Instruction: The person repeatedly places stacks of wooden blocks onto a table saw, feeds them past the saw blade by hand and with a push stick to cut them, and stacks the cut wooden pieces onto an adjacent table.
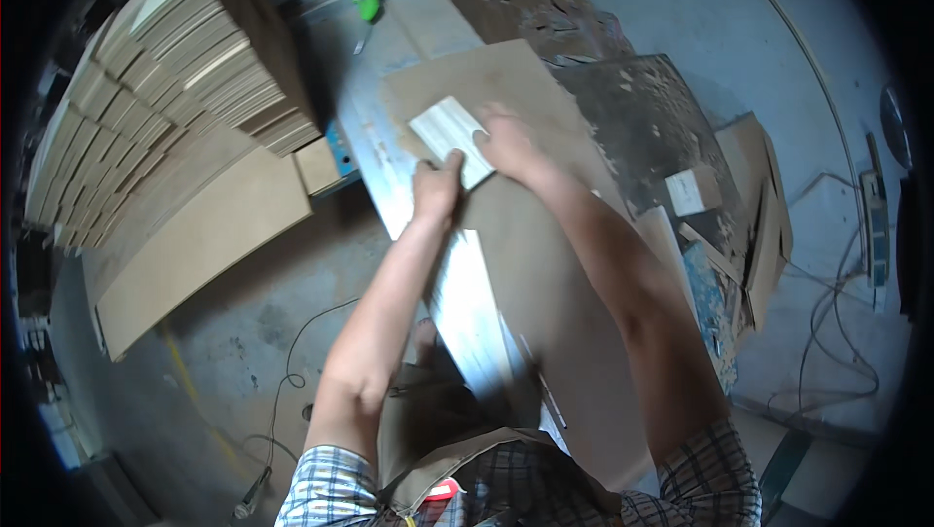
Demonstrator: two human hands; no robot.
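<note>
Both of my hands are at a small pale rectangular board (451, 141) with lengthwise stripes, just above or on a large brown sheet (545, 264). My left hand (437, 188) grips its near-left edge, thumb and fingers closed about it. At the right edge, my right hand (508, 145) holds the board with its thumb over the top; its other fingers are blurred. Beneath the sheet runs a long metal work table (465, 303). A green-handled tool (369, 3) with a thin blade lies at the table's far end.
Tall stacks of cut wooden boards (219, 60) stand on the left, with a long panel (209, 245) below. A dark, dusty surface (647, 104) bears a small box (693, 190) on the right. Cardboard (766, 225) leans beyond it. A cable (292, 357) crosses the floor.
</note>
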